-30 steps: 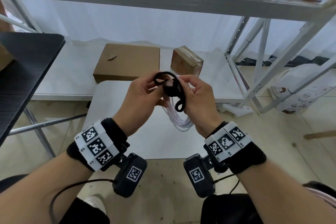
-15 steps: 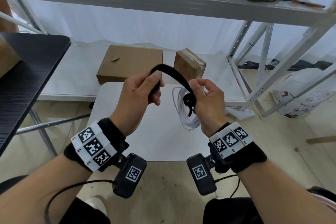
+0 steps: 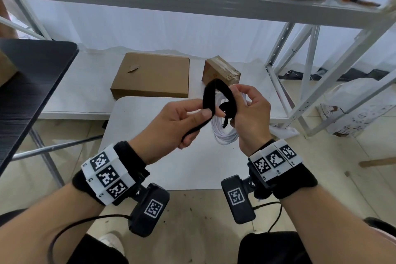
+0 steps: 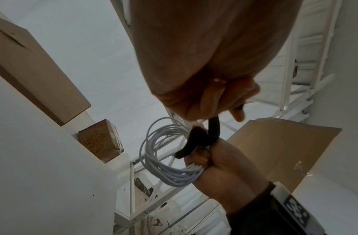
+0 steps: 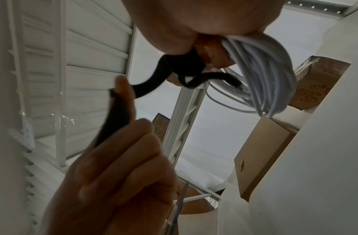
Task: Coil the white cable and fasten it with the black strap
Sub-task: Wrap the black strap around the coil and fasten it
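Note:
The white cable [image 3: 225, 134] hangs as a coil of several loops from my right hand [image 3: 246, 113], which grips the bundle at its top. The same coil [image 4: 164, 159] shows in the left wrist view and again [image 5: 270, 79] in the right wrist view. The black strap [image 3: 211, 97] is looped round the bundle beside my right fingers and arches up and over to my left hand [image 3: 184, 122]. My left thumb and forefinger pinch the strap's free length, and its tail runs down through that palm. A short strap end [image 4: 184, 151] sticks out by the right fingers.
Both hands are held above a small white table [image 3: 132, 135]. Behind it a low white shelf carries a flat cardboard box [image 3: 152, 75] and a small taped box [image 3: 220, 70]. A black table [image 3: 32, 83] stands left and white rack legs [image 3: 300, 83] right.
My left hand has come back toward the right hand, so the strap's wide arch has closed into a tighter loop. The coil stays in my right hand.

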